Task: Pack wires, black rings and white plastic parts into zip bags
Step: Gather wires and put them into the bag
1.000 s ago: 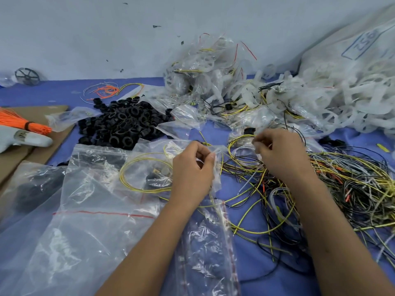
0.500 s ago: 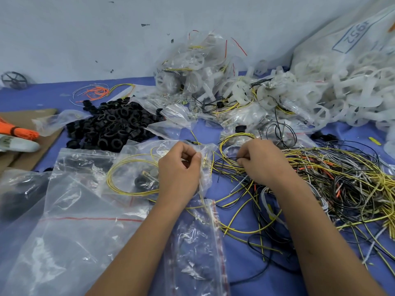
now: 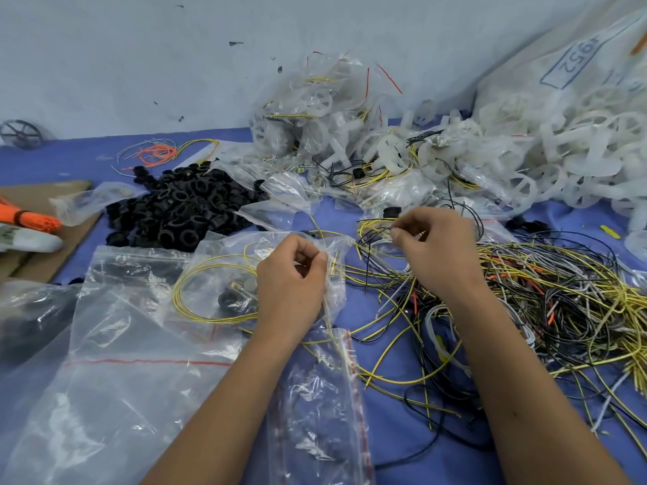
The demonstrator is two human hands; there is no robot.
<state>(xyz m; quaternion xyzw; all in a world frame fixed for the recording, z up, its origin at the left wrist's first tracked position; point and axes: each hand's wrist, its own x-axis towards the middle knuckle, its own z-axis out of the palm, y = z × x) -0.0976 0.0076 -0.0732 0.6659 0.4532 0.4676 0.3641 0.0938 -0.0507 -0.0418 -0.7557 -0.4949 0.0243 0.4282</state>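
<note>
Left hand (image 3: 290, 285) pinches the open mouth of a clear zip bag holding a coiled yellow wire (image 3: 210, 295). Right hand (image 3: 437, 250) pinches thin black and yellow wire loops (image 3: 371, 236) just beside that mouth. Tangled multicoloured wire heap (image 3: 560, 295) crowds the right; black ring pile (image 3: 185, 211) lies behind-left; white plastic wheel parts (image 3: 525, 159) fill the rear right. Empty clear bags (image 3: 133, 379) cover the near left of the blue tabletop (image 3: 402, 432).

Left hand (image 3: 289, 285) pinches zip bag (image 3: 224, 274), right hand (image 3: 436, 250) pinches wires (image 3: 376, 229)
</note>
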